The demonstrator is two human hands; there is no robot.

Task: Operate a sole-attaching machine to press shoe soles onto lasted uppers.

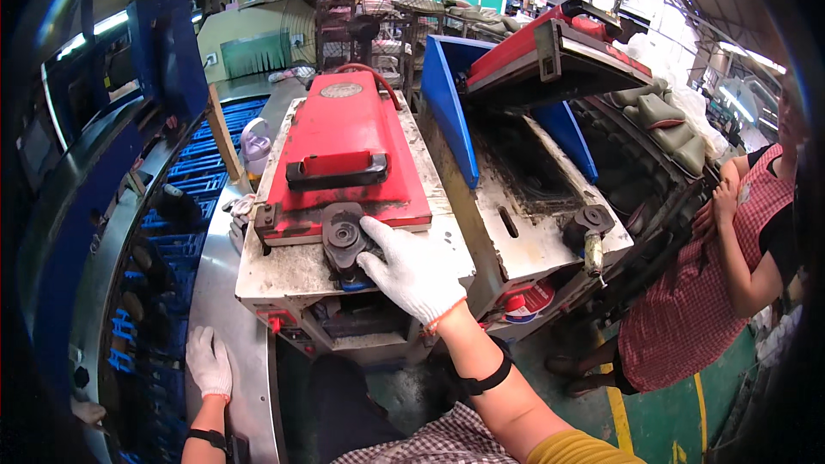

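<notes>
Second machine: white top, red lid raised, blue panel along left edge. Dark latch, pale handle: top's near right corner. Blue frames: in rows. Bottle: lilac. Co-worker: red checked apron. Floor: green, yellow line.

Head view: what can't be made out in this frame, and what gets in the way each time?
- Head view: whatever lies beneath the closed red lid, hidden by the lid itself.
- Head view: the palm side of the right grip, hidden by the back of its white glove.
- Head view: the markings on the oval badge, too small to read.
- Head view: part of the co-worker, lost in the dark rim at right.
</notes>
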